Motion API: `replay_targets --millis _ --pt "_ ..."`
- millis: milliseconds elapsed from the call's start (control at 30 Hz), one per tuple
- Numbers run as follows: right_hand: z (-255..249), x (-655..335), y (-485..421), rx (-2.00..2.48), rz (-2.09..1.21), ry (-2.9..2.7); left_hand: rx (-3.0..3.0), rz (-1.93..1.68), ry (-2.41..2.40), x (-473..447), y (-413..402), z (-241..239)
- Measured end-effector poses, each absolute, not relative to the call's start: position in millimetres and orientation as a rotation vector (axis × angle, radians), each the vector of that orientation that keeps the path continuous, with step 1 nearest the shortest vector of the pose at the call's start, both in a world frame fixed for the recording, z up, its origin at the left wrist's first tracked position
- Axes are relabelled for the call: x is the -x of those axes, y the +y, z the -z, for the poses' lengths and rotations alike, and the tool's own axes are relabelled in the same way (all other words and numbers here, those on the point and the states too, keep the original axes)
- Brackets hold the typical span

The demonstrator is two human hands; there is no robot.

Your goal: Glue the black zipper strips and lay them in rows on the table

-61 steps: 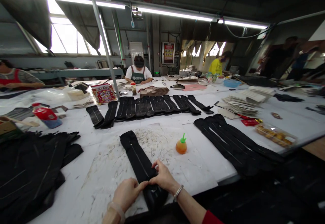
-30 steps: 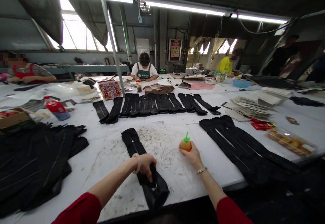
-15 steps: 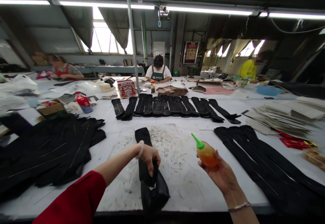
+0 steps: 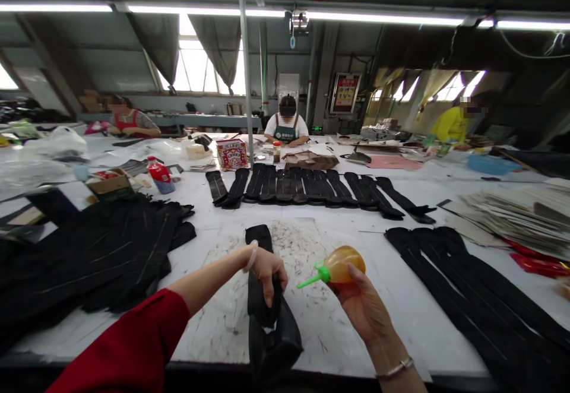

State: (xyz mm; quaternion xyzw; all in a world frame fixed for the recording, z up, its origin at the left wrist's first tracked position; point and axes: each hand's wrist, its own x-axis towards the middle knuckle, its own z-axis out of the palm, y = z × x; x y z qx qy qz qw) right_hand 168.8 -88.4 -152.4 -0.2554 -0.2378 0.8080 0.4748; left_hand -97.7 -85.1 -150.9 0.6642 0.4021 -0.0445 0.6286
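Note:
My left hand (image 4: 269, 271) is closed on a long black leather-like piece (image 4: 276, 345) that lies lengthwise in front of me, its near end folded over at the table edge. A small light gap shows in the fold below my fingers. In my right hand (image 4: 363, 304) is a squeeze bottle (image 4: 344, 263) of amber liquid with a green nozzle. The bottle is tipped on its side, and its tip points left toward the black piece, apart from it. Fingers of the right hand are wrapped under the bottle.
Black strips (image 4: 298, 186) lie in a row across the white table (image 4: 333, 345). More black pieces are heaped at left (image 4: 111, 256) and laid out at right (image 4: 463, 286). Stacked card sheets (image 4: 525, 218), a red bottle (image 4: 160, 174) and a metal post (image 4: 246, 72) stand around. Several people sit or stand beyond.
My right hand has tilted the bottle from nozzle-up to nozzle pointing left and slightly down, and brought it nearer the black piece. My left hand keeps its hold. The view has turned slightly left.

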Motion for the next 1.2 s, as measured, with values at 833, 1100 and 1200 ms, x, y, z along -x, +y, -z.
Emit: replay_targets --millis 833,1100,1200 --pt "120 -137 -69 0.517 -1.699 -1.512 -1.453 0.137 0.877 99 -83 151" --pt "122 -132 -63 0.503 -1.747 -1.483 -1.469 0.119 0.877 98 -84 147" --pt "124 -130 -60 0.487 -1.778 -1.441 -1.481 0.121 0.88 98 -85 146"
